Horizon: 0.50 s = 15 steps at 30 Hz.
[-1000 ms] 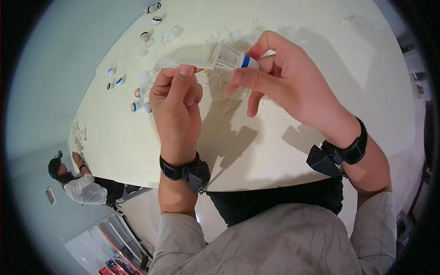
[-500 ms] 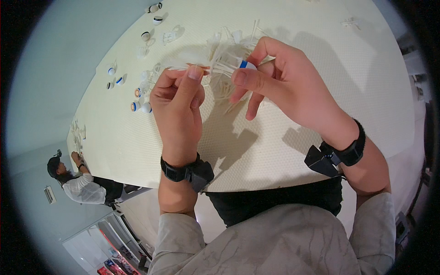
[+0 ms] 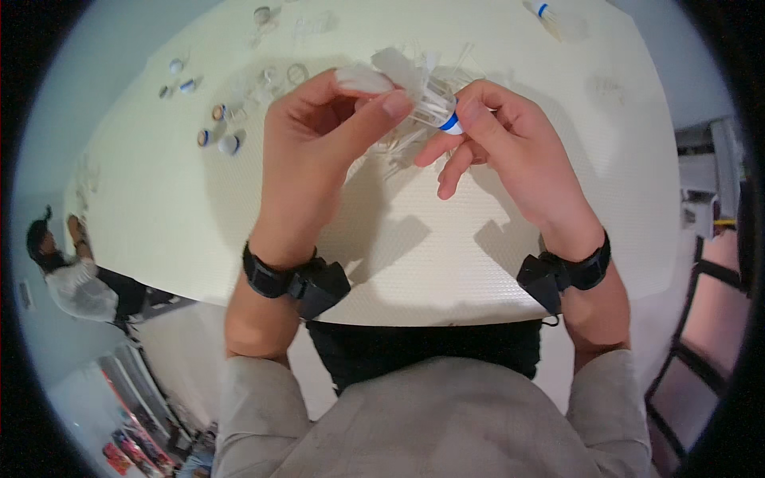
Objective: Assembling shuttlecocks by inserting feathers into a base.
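In front of me is a partly stripped shuttlecock (image 3: 451, 124) with a white cork, a blue band and bare white quills. My right hand (image 3: 522, 139) pinches its cork end between thumb and fingers, other fingers curled below. At the quill end, my left hand (image 3: 307, 159) is closed, thumb against forefinger, on a white feather (image 3: 363, 79). Another broad feather vane (image 3: 394, 68) stands up beside the left thumb; whether it is joined to the shuttlecock I cannot tell. Beneath both hands lies a pile of loose quills (image 3: 396, 151), partly hidden.
Several shuttlecock corks (image 3: 229, 143) lie at the left of the cream table (image 3: 382, 271), near a pale ring (image 3: 297, 74). A blue-banded shuttlecock (image 3: 545, 14) lies at the far right. Another person (image 3: 76, 275) works at the table's left end.
My left hand has turned and now pinches a white feather near the quills' ends. The shuttlecock has tilted, its cork now pointing lower right. The view has shifted, bringing the far-right shuttlecock in.
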Available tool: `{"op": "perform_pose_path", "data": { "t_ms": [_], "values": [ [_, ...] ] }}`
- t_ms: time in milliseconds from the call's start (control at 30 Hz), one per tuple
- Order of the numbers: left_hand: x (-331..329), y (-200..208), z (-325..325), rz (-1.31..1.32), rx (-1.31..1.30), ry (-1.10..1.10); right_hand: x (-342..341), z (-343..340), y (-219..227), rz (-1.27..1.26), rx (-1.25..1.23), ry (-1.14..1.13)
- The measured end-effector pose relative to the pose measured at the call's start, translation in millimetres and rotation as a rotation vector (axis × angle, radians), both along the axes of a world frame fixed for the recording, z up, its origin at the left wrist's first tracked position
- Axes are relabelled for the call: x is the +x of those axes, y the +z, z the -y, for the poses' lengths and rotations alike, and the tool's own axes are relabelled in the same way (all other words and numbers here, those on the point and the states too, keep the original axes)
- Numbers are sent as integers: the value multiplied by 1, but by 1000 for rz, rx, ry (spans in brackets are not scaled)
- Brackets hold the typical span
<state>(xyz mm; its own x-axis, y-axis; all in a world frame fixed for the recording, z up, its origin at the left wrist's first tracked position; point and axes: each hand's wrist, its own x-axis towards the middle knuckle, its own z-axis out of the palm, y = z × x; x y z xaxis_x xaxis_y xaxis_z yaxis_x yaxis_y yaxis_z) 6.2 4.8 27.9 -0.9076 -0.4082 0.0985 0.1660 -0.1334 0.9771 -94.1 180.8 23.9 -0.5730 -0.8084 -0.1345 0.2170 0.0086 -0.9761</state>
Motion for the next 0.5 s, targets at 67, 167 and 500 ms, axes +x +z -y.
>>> {"op": "perform_pose_path", "data": {
  "t_ms": [67,167,500],
  "values": [
    [-2,-4,5,-27,-113,27,-5,1,-3,-98,38,13],
    [4,-3,14,12,-333,31,-6,3,-1,-19,-8,-1],
    [10,0,-5,-167,-389,82,-5,-7,-11,-147,-74,14]
  ]
}}
